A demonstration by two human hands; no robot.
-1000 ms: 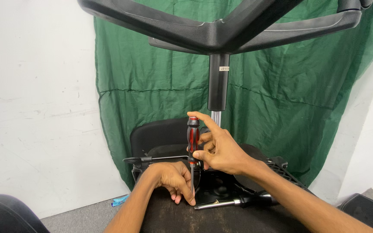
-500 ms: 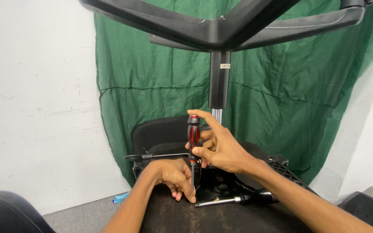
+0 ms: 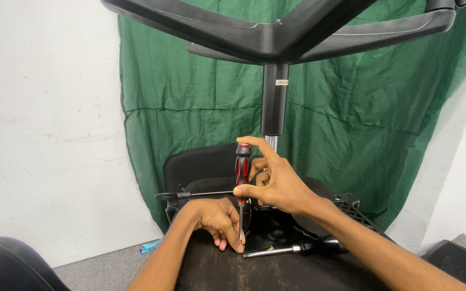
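Observation:
An office chair lies upside down in front of me, its black star base [image 3: 276, 37] overhead on a black and silver gas column [image 3: 274, 102]. My right hand [image 3: 276, 183] grips the red and black handle of a screwdriver [image 3: 242, 167] held upright, index finger over its top. The thin shaft runs down to the underside of the seat [image 3: 276, 269]. My left hand [image 3: 217, 218] rests on the seat with fingertips pinching around the shaft's tip. What is under the tip is hidden.
A black lever rod [image 3: 195, 194] sticks out left from the seat mechanism. A second tool with a black handle and silver shaft [image 3: 297, 249] lies on the seat. Green cloth [image 3: 200, 108] hangs on the white wall behind. A small blue item [image 3: 151, 247] lies on the grey floor.
Hardly anything differs; both hands stay on the screwdriver and its tip, with only a slight shift of the right hand's fingers on the handle.

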